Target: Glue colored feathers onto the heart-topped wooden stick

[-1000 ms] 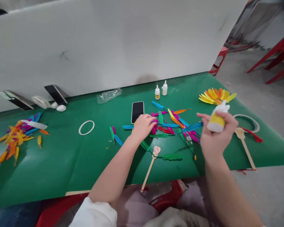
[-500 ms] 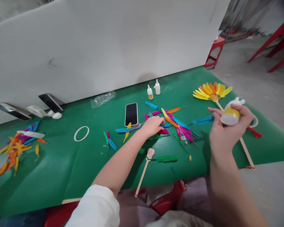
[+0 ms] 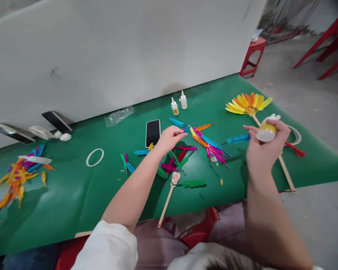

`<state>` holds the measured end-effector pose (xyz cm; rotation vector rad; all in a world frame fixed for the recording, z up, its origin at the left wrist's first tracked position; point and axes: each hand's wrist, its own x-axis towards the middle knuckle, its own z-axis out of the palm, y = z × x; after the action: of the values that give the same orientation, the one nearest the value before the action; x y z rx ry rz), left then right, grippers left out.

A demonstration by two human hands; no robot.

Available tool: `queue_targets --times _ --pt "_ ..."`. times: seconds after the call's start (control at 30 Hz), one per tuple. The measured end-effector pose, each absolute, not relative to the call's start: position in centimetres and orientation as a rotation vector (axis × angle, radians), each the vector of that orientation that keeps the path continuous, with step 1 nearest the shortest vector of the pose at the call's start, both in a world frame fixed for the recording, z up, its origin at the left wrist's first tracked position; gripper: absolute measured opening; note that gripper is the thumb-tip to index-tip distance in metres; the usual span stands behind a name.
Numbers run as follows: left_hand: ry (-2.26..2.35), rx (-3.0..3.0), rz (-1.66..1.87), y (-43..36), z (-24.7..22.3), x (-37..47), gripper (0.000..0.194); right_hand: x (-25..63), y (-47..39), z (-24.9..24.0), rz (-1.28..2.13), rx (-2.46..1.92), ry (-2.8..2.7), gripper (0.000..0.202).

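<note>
Left hand (image 3: 171,138), centre of frame: fingertips pinched narrow on a blue feather (image 3: 187,129), above the loose feathers (image 3: 200,141). Right hand (image 3: 259,152), right of centre: curled round a white bottle (image 3: 266,132); a second blue feather (image 3: 238,139) juts leftward from its fingers, grip on it unclear. Wooden stick (image 3: 167,200), lower centre: below the left hand, apart from it, long axis slanting lower left to upper right. Left hand nearer.

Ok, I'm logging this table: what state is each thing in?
Left hand: pinching blue feather
Right hand: gripping tilted white bottle
Small bottles: upright
Phone: flat, screen dark
Dark slabs: tilted
Clear wrapper: crumpled
White rings: lying flat
Feather fan: spread
Paw-headed stick: lying flat
Loose feathers: scattered
Red stool: upright
</note>
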<state>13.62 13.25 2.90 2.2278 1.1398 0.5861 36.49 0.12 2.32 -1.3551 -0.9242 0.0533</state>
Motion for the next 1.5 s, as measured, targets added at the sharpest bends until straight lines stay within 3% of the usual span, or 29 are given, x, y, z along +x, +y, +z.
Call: queue_targets --times 0.17,0.37,0.57,0.67,1.0,1.17,1.37,1.5 --pt "1.328 2.015 0.817 9.5 5.0 10.2 0.026 36.7 0.2 1.6 0.004 -1.391 -0.926 0.034" --pt "1.241 2.183 0.480 5.0 3.3 9.3 0.023 35.8 0.6 0.8 0.045 -1.500 -0.936 0.036" --pt "1.174 2.591 -0.044 6.1 1.6 10.5 0.026 35.3 0.8 0.8 0.258 -1.418 -0.888 0.040" --pt "1.150 2.658 -0.137 6.4 1.1 10.7 0.029 35.6 0.9 0.7 0.303 -1.376 -0.879 0.041" --pt "1.209 2.594 0.127 9.6 0.4 10.9 0.027 35.7 0.8 0.4 0.335 -1.327 -0.891 0.041" --pt "1.239 1.960 0.516 9.0 2.2 8.9 0.019 35.5 0.8 0.2 0.339 -1.343 -0.922 0.041" --pt "1.166 1.706 0.159 7.4 4.5 5.0 0.033 34.9 0.7 0.2 0.356 -1.300 -0.942 0.043" --pt "1.135 2.001 -0.168 8.9 6.4 3.3 0.017 32.8 0.5 0.2 0.425 -1.311 -0.984 0.042"
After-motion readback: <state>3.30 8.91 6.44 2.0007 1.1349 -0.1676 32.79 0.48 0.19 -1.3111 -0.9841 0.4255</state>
